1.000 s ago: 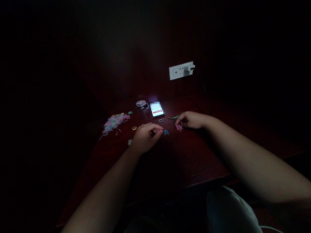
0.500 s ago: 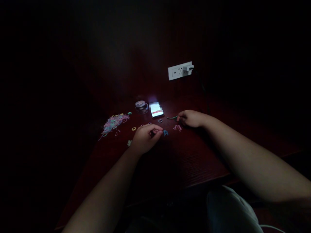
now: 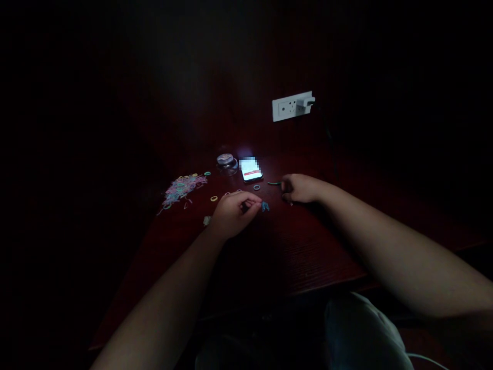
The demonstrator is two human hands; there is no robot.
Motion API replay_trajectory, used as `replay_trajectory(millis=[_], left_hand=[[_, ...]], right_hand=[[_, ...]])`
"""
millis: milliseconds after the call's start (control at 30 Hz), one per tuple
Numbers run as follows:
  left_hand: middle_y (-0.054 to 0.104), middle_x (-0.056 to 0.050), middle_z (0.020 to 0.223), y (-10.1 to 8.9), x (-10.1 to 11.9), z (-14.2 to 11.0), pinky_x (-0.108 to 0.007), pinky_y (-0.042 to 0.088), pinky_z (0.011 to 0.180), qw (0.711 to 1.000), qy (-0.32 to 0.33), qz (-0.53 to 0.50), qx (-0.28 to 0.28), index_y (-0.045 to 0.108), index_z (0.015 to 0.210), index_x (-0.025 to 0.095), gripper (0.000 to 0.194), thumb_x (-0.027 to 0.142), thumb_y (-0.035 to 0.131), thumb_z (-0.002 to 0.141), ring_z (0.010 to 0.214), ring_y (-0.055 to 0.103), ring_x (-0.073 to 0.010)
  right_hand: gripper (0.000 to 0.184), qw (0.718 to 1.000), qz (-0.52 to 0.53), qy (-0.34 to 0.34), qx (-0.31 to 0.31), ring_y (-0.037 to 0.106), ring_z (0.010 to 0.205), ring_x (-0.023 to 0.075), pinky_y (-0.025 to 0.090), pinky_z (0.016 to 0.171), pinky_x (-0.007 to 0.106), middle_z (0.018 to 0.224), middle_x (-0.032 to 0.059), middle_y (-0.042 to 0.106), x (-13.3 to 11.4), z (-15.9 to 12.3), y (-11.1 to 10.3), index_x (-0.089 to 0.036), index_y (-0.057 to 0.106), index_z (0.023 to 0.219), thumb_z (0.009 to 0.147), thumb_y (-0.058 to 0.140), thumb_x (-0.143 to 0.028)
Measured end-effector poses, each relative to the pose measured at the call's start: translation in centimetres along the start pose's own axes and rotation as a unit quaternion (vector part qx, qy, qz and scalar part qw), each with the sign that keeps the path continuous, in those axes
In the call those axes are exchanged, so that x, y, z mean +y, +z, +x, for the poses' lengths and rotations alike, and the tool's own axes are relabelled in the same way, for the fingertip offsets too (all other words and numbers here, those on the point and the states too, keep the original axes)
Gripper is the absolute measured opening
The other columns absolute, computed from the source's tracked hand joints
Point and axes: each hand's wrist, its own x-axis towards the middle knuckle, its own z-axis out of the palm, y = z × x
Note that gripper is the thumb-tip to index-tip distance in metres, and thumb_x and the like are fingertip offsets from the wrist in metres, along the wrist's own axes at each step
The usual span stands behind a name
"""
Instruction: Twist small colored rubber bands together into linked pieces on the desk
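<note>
My left hand (image 3: 238, 211) rests on the dark red table with thumb and forefinger pinched. A small bunch of blue rubber bands (image 3: 265, 206) touches its fingertips; whether any is held cannot be made out. My right hand (image 3: 301, 188) is low over the table, thumb and fingers apart. A thin green strip (image 3: 274, 183) points left from its fingertips, its other end hidden. Pink bands (image 3: 291, 204) are mostly covered by this hand. A grey-blue ring-shaped band (image 3: 257, 187) lies between the hands, and a yellow one (image 3: 214, 198) is left of my left hand.
A heap of colourful bands (image 3: 183, 189) lies at the left. A lit phone (image 3: 251, 171) and a clear lidded jar (image 3: 227, 164) stand at the back. Pale bands (image 3: 207, 220) lie by my left wrist. A wall socket (image 3: 291, 106) holds a plugged-in charger.
My right hand has come down over the pink bands, hiding most of them, and its thumb has spread from the fingers. My left hand keeps its pinch beside the blue bands. The view shifted slightly.
</note>
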Motion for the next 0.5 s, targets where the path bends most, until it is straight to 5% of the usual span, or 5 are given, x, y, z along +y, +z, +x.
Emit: replay_trajectory(millis=[233, 500], left_hand=[[0.072, -0.001, 0.082, 0.0, -0.09, 0.0, -0.025, 0.051, 0.064, 1.0, 0.008, -0.003, 0.007, 0.071, 0.088, 0.022, 0.01, 0.026, 0.062, 0.085, 0.07, 0.064, -0.012], [0.072, 0.0, 0.083, -0.07, -0.1, -0.02, -0.026, 0.051, 0.065, 1.0, 0.003, 0.007, 0.007, 0.071, 0.088, 0.022, 0.01, 0.026, 0.062, 0.085, 0.071, 0.064, -0.0122]], right_hand=[[0.01, 0.999, 0.04, 0.006, 0.005, 0.061, 0.071, 0.0164, 0.042, 0.064, 0.027, 0.083, 0.0067, 0.07, 0.46, -0.26, -0.77, -0.019, 0.058, 0.085, 0.086, 0.052, -0.027], [0.015, 0.997, 0.057, -0.035, -0.032, 0.06, 0.065, 0.0166, 0.041, 0.061, 0.028, 0.072, 0.004, 0.068, 0.65, -0.56, -0.28, -0.019, 0.059, 0.077, 0.079, 0.062, -0.033]])
